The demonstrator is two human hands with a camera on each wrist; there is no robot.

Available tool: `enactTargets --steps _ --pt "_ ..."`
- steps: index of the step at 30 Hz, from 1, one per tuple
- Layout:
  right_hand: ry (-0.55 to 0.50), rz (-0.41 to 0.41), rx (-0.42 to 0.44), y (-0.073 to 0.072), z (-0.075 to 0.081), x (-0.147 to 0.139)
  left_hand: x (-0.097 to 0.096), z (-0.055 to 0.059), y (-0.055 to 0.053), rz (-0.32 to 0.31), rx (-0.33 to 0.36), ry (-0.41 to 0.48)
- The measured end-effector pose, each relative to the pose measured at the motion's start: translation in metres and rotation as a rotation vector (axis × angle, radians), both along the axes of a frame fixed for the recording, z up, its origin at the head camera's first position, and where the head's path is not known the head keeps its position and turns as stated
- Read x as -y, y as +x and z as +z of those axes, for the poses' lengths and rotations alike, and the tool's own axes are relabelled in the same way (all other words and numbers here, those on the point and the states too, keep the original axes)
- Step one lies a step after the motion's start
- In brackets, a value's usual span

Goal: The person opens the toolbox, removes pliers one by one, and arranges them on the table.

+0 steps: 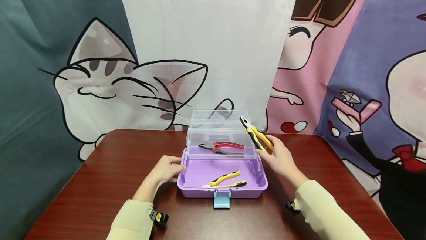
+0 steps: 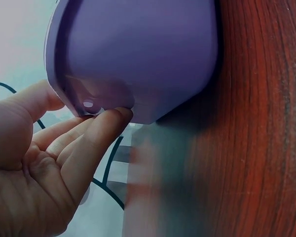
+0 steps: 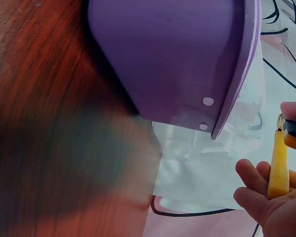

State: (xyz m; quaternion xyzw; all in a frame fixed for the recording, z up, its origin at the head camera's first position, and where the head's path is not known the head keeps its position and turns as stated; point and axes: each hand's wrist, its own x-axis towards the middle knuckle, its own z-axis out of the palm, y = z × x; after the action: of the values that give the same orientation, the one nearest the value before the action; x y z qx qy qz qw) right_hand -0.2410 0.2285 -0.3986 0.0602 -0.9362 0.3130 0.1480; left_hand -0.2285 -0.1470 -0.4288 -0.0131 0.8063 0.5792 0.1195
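Note:
A purple toolbox (image 1: 222, 193) stands on the table with its clear lid raised. My left hand (image 1: 166, 170) holds its left side, thumb at the rim and fingers beneath it in the left wrist view. Above the box's right back corner, my right hand (image 1: 279, 155) grips yellow-and-black pliers (image 1: 254, 132) by the handles, jaws pointing up and left. One yellow handle (image 3: 279, 168) lies across the fingers in the right wrist view. Another pair of yellow-and-black pliers (image 1: 225, 177) lies in the purple base, and red-and-black pliers (image 1: 229, 144) lie further back, level with the clear tray.
A light blue latch (image 1: 222, 199) hangs down at the box's front. The reddish-brown wooden table (image 1: 110, 181) extends to both sides. Behind its far edge hangs a cloth (image 1: 213, 29) printed with cartoon figures. Each wrist wears a small black camera (image 1: 160, 219).

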Motion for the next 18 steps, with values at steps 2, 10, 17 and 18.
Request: enactTargets --steps 2,10,17,18 --pt "-0.002 -0.005 0.008 0.001 -0.001 -0.002 0.0 -0.001 0.0 0.004 -0.003 -0.002" --pt "-0.025 -0.013 0.033 0.005 -0.005 -0.011 0.0 -0.001 0.0 0.0 -0.002 0.021" --pt "-0.076 -0.017 0.087 0.011 -0.005 -0.017 0.0 0.0 0.0 0.003 0.001 0.002" --pt "-0.081 -0.019 0.091 0.012 -0.005 -0.017 0.001 -0.001 0.0 0.003 0.002 -0.002"
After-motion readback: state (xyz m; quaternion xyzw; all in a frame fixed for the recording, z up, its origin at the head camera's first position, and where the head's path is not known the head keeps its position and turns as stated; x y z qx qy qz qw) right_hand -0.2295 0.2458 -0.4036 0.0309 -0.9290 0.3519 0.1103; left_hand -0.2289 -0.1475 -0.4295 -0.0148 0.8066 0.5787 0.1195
